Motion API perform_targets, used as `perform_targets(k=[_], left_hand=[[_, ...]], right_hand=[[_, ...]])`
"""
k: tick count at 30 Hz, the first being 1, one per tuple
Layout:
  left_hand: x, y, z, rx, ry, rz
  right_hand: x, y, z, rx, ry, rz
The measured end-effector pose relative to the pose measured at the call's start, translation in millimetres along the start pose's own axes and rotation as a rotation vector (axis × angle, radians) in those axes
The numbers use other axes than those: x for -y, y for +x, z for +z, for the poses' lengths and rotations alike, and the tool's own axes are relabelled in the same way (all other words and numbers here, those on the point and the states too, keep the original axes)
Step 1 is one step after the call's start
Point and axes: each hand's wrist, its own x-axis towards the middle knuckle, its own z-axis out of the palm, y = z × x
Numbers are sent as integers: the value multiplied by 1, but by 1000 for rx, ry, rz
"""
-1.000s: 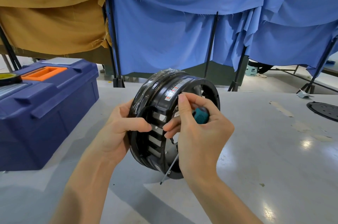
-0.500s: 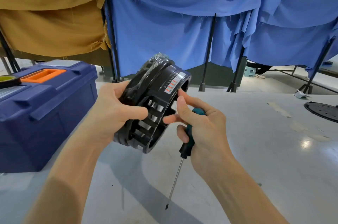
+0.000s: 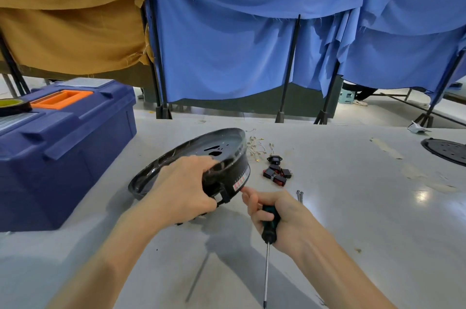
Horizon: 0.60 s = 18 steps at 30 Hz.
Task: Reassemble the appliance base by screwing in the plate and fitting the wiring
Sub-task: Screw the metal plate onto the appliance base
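Base point(image 3: 222, 149) tilted | left hand point(image 3: 181, 190) fingers grip it | right hand point(image 3: 287, 218) fingers clamp screwdriver point(image 3: 269, 226)

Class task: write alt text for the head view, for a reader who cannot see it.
A left hand grips a round black plastic appliance base, tilted over a grey table; the right hand holds a teal-handled screwdriver. Black-and-red switches, wires and two screws lie beside it; a blue toolbox stands left.

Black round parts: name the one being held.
The appliance base, gripped by the left hand; the perforated disc lies flat, untouched, far right on the table.
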Motion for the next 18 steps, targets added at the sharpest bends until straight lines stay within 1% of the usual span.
perform_targets(k=[2, 6, 14, 18], left_hand=[[-2, -2, 7, 29, 88, 22], [-7, -4, 15, 104, 175, 38], [-7, -16, 36, 216, 209, 116], [-8, -20, 48, 220, 221, 127]], right_hand=[[-3, 3, -8, -13, 19, 37], [-4, 4, -21, -24, 13, 79], [-4, 7, -39, 6, 10, 180], [-7, 8, -44, 37, 24, 212]])
